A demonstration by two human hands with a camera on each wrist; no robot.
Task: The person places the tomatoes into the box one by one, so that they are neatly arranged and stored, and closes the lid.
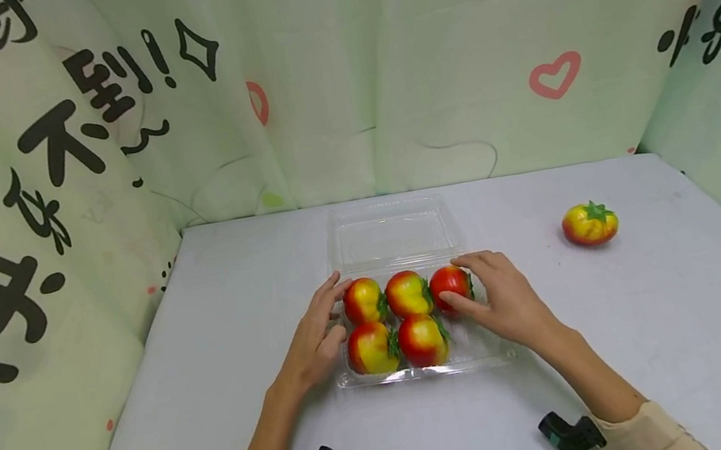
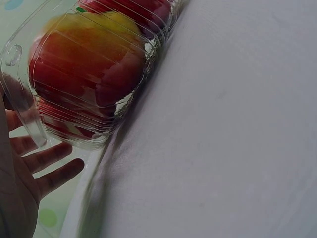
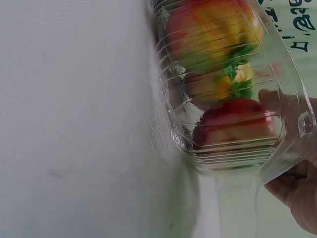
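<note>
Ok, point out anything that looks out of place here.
One fruit looks stray: it sits on the table, right of the clear box, while five others lie inside, leaving a gap at front right. No spill or damage shows.

In front of me, pale green curtains (image 1: 315,48) printed with bold black characters (image 1: 48,126) and reddish hearts (image 1: 556,93) hang around three sides of a white table (image 1: 676,330).

Curtained-off spot, room type unclear
Pale green curtains (image 1: 318,63) (hearts (image 1: 558,93), black lettering (image 1: 56,150)) line three sides of a white table (image 1: 237,303).
</note>
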